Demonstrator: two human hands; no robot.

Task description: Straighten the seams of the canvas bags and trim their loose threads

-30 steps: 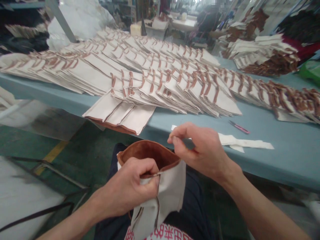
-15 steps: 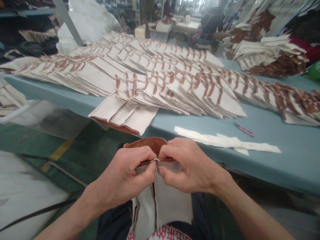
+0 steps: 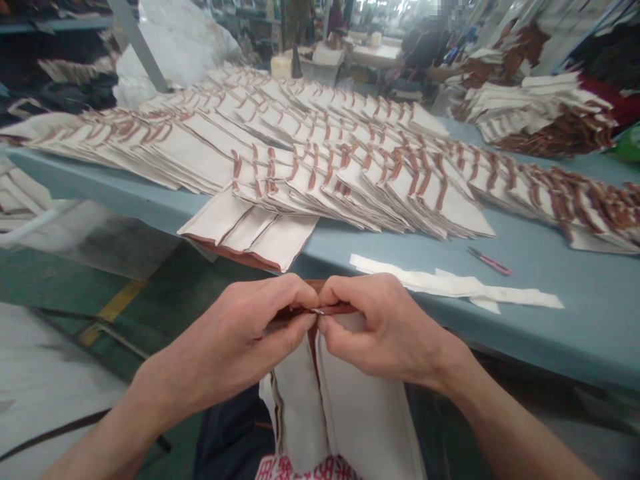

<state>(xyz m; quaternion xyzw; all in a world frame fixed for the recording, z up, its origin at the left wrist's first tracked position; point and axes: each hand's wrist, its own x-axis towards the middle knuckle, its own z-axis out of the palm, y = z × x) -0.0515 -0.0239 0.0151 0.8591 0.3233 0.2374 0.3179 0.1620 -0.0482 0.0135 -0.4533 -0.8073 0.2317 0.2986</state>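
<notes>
A cream fabric piece with a brown-trimmed top edge (image 3: pixel 367 407) hangs over my lap, with a dark seam running down its middle. My left hand (image 3: pixel 267 327) pinches its top edge between thumb and forefinger, just left of that seam. Right beside it, my right hand (image 3: pixel 377 323) grips the same edge, thumb below and bent fingers above. The two thumb tips nearly meet at a small pale bit on the trim, too small to make out. Part of the brown inside is hidden behind my fingers.
On the blue-covered table (image 3: pixel 540 333) lie long overlapping rows of similar cream pieces (image 3: pixel 360 180). One piece (image 3: pixel 250 233) overhangs the near edge. White strips (image 3: pixel 460 283) and pink-handled thread snips (image 3: pixel 490 261) lie to the right. A brown-and-cream stack (image 3: pixel 550 113) stands at the far right.
The piece's top edge has been drawn flatter, so less of its brown inside shows. Its lower part has swung right. Both hands still pinch the edge at the seam.
</notes>
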